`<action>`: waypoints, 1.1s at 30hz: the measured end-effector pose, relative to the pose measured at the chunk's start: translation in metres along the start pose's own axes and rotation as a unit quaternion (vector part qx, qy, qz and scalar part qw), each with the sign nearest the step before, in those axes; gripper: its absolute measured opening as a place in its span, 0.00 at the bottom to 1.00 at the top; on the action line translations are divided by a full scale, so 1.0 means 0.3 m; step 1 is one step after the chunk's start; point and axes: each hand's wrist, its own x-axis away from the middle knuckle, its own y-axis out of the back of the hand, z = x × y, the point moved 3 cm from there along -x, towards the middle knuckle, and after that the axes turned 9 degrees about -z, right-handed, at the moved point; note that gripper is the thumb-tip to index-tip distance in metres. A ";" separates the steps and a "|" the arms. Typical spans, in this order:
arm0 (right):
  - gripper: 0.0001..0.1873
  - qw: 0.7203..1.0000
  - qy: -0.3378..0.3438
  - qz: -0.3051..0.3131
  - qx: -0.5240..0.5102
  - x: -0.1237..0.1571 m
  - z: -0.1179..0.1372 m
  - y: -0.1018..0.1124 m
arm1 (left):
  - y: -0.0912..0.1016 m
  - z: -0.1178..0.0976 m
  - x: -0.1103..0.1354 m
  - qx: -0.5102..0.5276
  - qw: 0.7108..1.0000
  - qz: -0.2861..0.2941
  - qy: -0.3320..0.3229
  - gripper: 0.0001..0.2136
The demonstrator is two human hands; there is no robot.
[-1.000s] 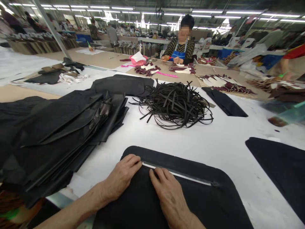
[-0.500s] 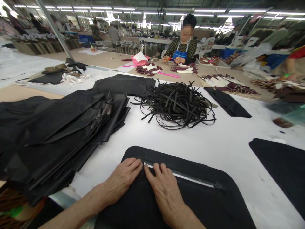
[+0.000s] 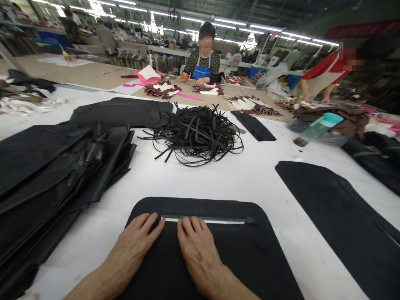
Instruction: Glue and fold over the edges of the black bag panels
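Observation:
A black panel (image 3: pixel 243 254) with rounded corners lies flat before me, like a cut piece of leather or coated fabric. A narrow white line (image 3: pixel 218 221) runs along its far side; whether it is tape or a slot showing the white table, I cannot tell. My left hand (image 3: pixel 137 237) rests at the line's left end, fingers and thumb spread on the panel. Just below the line, my right hand (image 3: pixel 200 250) lies on the panel, fingers stretched out side by side. Neither hand visibly holds anything.
Beyond the panel is a tangled heap of black strips (image 3: pixel 200 133). Stacked black sheets (image 3: pixel 40 166) lie left, another black panel (image 3: pixel 337 216) right. Farther right is a turquoise-lidded bottle (image 3: pixel 318 127). A co-worker in a blue apron (image 3: pixel 200 71) handles maroon pieces across the table.
My view has turned right, bringing the bottle and a person in red further in. My right hand has slid right along the white line, widening the gap between my hands.

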 end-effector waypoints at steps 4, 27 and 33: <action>0.25 0.999 -0.019 -0.045 0.023 0.137 -0.123 0.027 | -0.022 0.007 0.015 -0.003 1.000 0.007 0.010 0.29; 0.09 0.994 -0.044 -0.028 -0.094 -0.016 -0.124 0.074 | 0.013 -0.037 -0.166 0.217 0.973 0.024 0.080 0.13; 0.08 0.999 0.044 -0.029 0.013 -0.059 -0.086 -0.024 | -0.002 -0.043 -0.166 0.197 0.976 0.022 0.085 0.09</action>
